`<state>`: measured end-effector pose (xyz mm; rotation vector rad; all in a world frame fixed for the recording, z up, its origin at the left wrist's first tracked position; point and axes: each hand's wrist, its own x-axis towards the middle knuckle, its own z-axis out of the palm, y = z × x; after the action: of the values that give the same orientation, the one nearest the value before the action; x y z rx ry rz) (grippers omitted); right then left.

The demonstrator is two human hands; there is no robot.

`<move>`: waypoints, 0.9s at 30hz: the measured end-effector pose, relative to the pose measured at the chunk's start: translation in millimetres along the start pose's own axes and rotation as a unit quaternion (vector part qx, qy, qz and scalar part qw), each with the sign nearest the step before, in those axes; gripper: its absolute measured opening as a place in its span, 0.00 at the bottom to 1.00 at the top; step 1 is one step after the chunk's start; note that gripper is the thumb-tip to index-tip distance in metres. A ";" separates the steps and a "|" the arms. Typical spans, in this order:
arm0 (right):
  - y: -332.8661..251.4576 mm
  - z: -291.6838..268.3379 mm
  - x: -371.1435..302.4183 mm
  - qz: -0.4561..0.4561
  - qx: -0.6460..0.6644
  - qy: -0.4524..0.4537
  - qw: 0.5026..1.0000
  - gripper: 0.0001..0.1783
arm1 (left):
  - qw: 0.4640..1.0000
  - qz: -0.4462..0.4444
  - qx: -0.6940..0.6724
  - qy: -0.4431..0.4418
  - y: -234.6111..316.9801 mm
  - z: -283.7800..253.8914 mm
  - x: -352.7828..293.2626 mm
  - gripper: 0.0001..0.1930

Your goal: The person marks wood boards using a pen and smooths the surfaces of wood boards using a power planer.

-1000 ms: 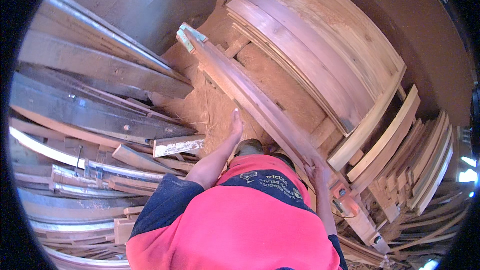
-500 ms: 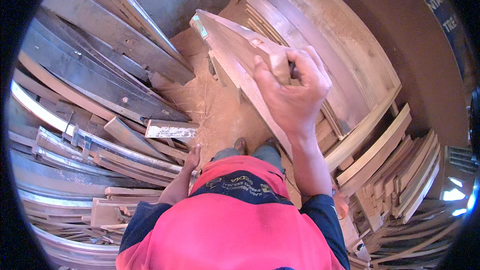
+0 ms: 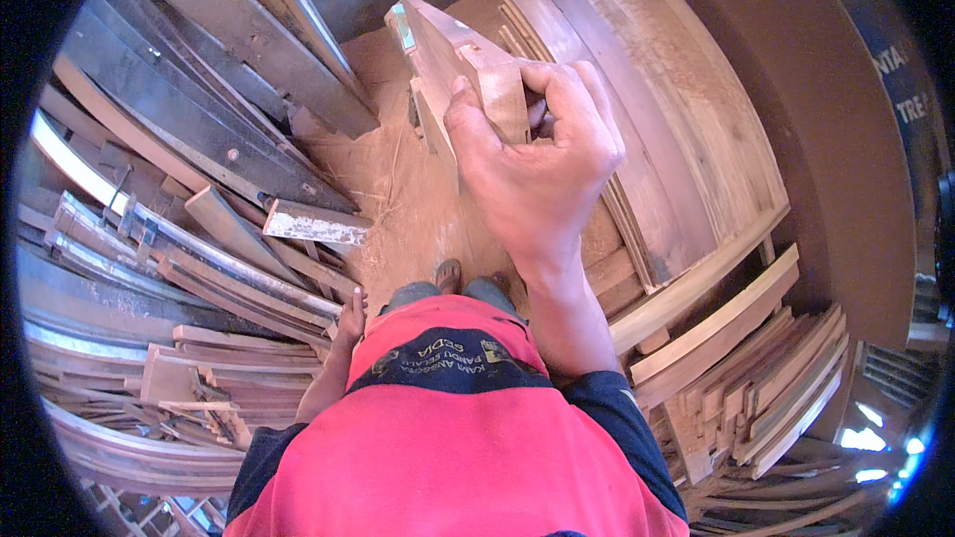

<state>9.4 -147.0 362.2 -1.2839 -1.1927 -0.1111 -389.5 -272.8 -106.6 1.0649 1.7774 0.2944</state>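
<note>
My right hand (image 3: 542, 154) is raised in the middle, thumb on one side and curled fingers on the other, gripping the near end of a wooden board (image 3: 458, 50). The board stretches away from me, tilted on edge, with a pale green and white patch at its far end. My hand hides part of its lower side. Down at my left side, my left hand (image 3: 352, 318) hangs with its fingers stretched out, holding nothing. It is nearest to the piled timber on the left.
A stack of wide planks (image 3: 676, 109) lies at the right, with shorter boards (image 3: 766, 388) piled below it. Long dark beams (image 3: 179, 89) and mixed timber fill the left. A white-flaked wood piece (image 3: 316, 224) juts toward the sawdust-covered floor (image 3: 398, 229).
My right hand and the board have shifted left and slightly up, and the board's near end is turned more toward me. The surroundings have slid slightly left in view.
</note>
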 end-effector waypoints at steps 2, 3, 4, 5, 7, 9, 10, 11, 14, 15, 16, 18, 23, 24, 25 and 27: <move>8.9 -4.1 0.8 -0.008 0.001 -0.005 1.000 0.13 | 1.000 0.009 0.002 -0.029 19.5 11.8 -9.0 0.39; 11.3 -5.7 2.5 -0.002 0.008 -0.007 1.000 0.13 | 1.000 0.005 0.000 -0.025 26.8 16.6 -12.6 0.39; 13.7 -7.8 3.7 0.003 0.015 -0.009 1.000 0.12 | 1.000 0.001 -0.012 -0.024 33.8 21.2 -16.8 0.40; 16.1 -10.3 4.2 0.004 0.019 -0.012 1.000 0.12 | 0.999 -0.004 -0.025 -0.022 39.9 25.9 -22.5 0.40; 18.5 -15.1 5.5 0.005 0.021 -0.017 1.000 0.12 | 0.999 -0.001 -0.031 -0.019 41.9 33.1 -32.3 0.41; 23.5 -18.2 6.4 0.011 0.030 -0.022 0.999 0.12 | 0.999 0.013 -0.040 -0.007 46.6 43.9 -39.8 0.40; 26.6 -19.5 7.0 0.018 0.035 -0.025 0.999 0.12 | 0.999 0.010 -0.043 -0.006 48.9 49.1 -44.6 0.40; 29.0 -21.1 7.9 0.017 0.036 -0.029 0.999 0.12 | 0.999 0.006 -0.036 -0.003 50.9 53.9 -49.7 0.40; 33.5 -23.6 7.4 0.038 0.064 -0.034 0.997 0.12 | 0.999 -0.011 -0.032 0.005 38.4 64.6 -63.0 0.39; 35.4 -24.9 8.5 0.027 0.060 -0.034 0.997 0.13 | 0.999 -0.016 -0.030 0.005 34.9 67.4 -66.0 0.39; 36.9 -26.6 9.3 0.016 0.056 -0.034 0.998 0.13 | 0.999 -0.020 -0.035 0.011 31.0 71.5 -69.0 0.39; 40.2 -31.0 10.1 0.026 0.057 -0.042 0.997 0.13 | 0.998 -0.015 -0.058 0.024 22.7 78.3 -75.8 0.40; 43.8 -34.0 13.5 0.048 0.064 -0.041 0.996 0.12 | 0.995 -0.026 -0.075 0.057 -12.3 83.5 -80.6 0.41; 45.3 -35.1 13.6 0.043 0.058 -0.050 0.996 0.12 | 0.995 -0.021 -0.083 0.057 -9.8 88.4 -80.9 0.41; 46.6 -35.1 13.8 0.040 0.056 -0.050 0.996 0.12 | 0.994 -0.015 -0.091 0.059 -1.6 91.0 -82.9 0.41; 50.6 -34.6 13.3 0.037 0.070 -0.053 0.995 0.13 | 0.996 -0.007 -0.079 0.047 19.5 93.7 -93.5 0.41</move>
<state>69.5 -148.3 344.2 -1.2203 -1.2203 0.0944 -289.9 -358.0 -79.7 0.9381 1.8114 0.4742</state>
